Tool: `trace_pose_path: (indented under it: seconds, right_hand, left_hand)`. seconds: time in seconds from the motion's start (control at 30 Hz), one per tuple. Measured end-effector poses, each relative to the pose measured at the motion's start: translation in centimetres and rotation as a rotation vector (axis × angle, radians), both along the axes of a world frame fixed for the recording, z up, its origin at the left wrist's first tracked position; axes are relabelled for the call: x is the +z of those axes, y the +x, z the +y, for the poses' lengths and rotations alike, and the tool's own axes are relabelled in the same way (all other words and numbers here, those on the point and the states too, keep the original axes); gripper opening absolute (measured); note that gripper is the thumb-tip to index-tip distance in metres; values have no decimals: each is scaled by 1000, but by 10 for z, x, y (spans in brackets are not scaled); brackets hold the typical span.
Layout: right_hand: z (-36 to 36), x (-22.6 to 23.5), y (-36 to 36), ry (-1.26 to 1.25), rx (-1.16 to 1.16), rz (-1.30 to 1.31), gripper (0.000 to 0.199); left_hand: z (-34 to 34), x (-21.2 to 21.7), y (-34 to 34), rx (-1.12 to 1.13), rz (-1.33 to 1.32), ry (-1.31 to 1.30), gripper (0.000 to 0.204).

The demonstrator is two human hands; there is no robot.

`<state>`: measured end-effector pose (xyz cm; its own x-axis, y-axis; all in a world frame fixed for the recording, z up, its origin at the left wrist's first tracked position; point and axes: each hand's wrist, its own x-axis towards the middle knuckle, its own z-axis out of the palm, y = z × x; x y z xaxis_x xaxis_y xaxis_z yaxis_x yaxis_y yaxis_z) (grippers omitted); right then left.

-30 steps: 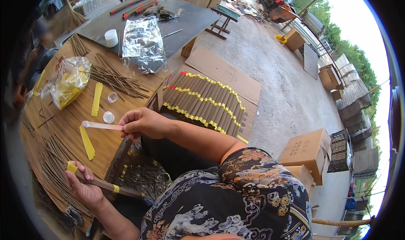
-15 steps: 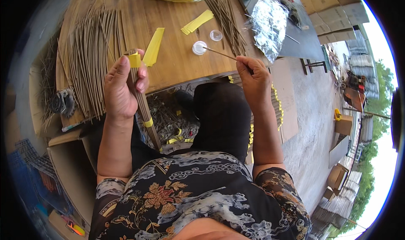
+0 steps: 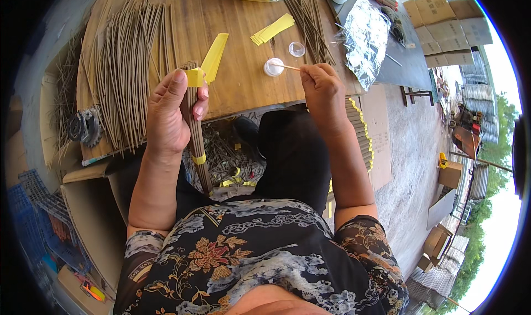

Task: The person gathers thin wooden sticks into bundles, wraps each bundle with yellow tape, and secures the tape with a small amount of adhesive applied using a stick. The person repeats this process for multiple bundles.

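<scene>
My left hand (image 3: 166, 118) is closed around an upright bundle of thin brown sticks (image 3: 197, 129), which look like incense sticks. A yellow paper strip (image 3: 194, 77) wraps the bundle's top by my thumb, and a second yellow band (image 3: 199, 159) circles it lower down. Between the fingers of my right hand (image 3: 325, 96) is one thin stick (image 3: 290, 67). Its tip reaches into a small round pot (image 3: 272, 68) of white stuff on the wooden table (image 3: 238, 93). Beside the pot lies a clear round lid (image 3: 297, 49).
Yellow paper strips (image 3: 215, 57) lie past my left hand, with another stack (image 3: 272, 29) farther back. Many loose brown sticks (image 3: 124, 77) cover the table's left. Crumpled silver foil (image 3: 365, 41) rests at the right. An open cardboard box (image 3: 91, 221) stands at lower left.
The view has shifted a little, so the table sits farther right. My right hand has come closer to the pot, with the stick held more steeply over it. My left hand keeps the bundle.
</scene>
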<state>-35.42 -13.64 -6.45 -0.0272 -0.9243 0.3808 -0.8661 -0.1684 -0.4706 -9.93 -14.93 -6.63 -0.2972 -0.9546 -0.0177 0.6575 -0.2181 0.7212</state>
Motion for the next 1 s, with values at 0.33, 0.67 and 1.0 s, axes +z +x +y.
trace_pose_path:
  seconds: [0.33, 0.67, 1.0]
  right_hand:
    - [4, 8, 0, -3, 32, 61, 8]
    - [15, 12, -18, 149, -245, -204, 14]
    - [29, 10, -17, 415, -141, -1392, 14]
  left_hand:
    - [0, 3, 1, 37, -16, 24, 28]
    - [-2, 1, 5, 11, 67, -1, 29]
    - [-4, 2, 11, -62, 215, 2, 31]
